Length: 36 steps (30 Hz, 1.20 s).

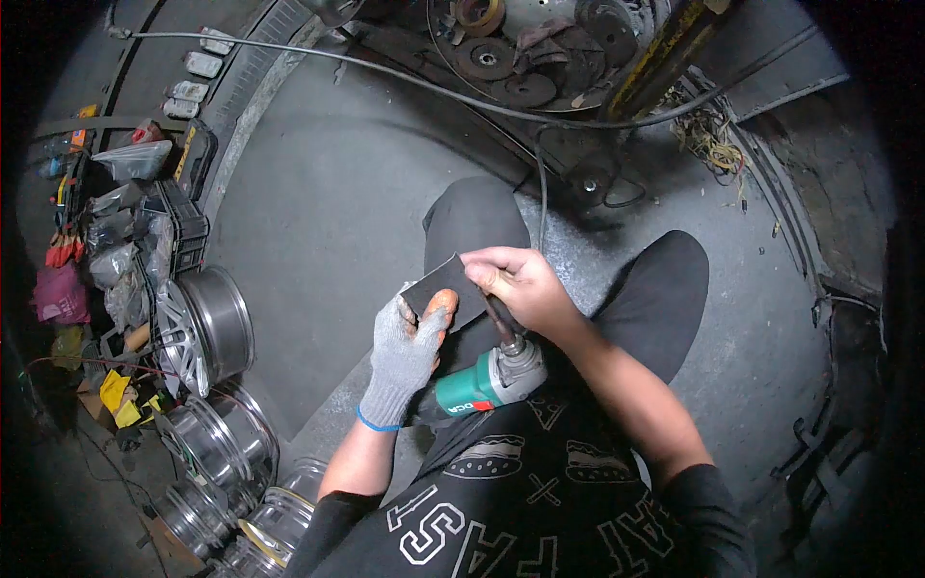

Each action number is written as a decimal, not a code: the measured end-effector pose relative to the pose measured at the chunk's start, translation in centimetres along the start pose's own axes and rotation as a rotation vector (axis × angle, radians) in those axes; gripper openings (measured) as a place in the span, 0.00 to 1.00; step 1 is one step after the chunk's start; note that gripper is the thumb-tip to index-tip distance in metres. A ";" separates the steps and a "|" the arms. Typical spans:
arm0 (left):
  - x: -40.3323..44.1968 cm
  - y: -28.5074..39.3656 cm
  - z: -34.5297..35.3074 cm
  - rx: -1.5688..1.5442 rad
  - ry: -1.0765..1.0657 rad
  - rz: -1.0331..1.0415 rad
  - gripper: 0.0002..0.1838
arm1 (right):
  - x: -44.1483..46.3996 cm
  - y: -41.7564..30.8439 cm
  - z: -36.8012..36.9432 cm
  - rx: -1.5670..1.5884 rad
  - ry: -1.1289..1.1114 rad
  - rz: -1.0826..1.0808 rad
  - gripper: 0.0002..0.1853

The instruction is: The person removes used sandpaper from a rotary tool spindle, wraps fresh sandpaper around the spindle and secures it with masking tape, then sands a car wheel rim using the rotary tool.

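Observation:
My left hand [403,345], in a grey knit glove with orange fingertips, is closed on a dark sheet of sandpaper [436,283], its thumb lying across the face. My bare right hand [526,291] pinches the sheet's upper right corner between thumb and fingers. A green angle-headed power tool [470,387] rests on my lap below both hands. From its metal head a brownish rod [500,320] points up toward my right fingers, beside the sheet's right edge. Whether the rod's tip touches the paper is hidden by my right hand.
Several alloy wheels [217,328] stand at the left, near bags and a black crate [178,226]. Ahead, a round tray [438,43] holds abrasive discs. A hose [385,65] arcs across the front, and a cord [542,188] runs down between my knees.

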State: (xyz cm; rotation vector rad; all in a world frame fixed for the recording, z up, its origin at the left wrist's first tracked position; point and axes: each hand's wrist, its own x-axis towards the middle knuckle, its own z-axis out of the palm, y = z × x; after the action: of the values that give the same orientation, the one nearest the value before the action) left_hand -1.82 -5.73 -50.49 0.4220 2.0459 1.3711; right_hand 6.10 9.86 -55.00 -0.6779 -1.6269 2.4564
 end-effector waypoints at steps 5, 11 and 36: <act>-0.2 -0.3 0.0 -0.088 0.002 -0.083 0.07 | -0.2 0.1 -0.4 0.119 -0.034 0.081 0.14; -0.3 0.4 -0.1 0.046 -0.005 -0.046 0.07 | -0.4 -0.6 -0.4 -0.016 -0.022 0.122 0.14; 8.3 8.3 -2.4 0.756 -0.826 0.565 0.16 | -2.4 -0.9 0.3 0.062 -0.047 0.185 0.11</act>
State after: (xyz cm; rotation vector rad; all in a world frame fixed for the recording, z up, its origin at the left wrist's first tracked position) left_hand -10.31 0.70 -45.03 1.6688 1.6711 0.4335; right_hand 8.00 9.12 -53.37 -0.8013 -1.5619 2.6583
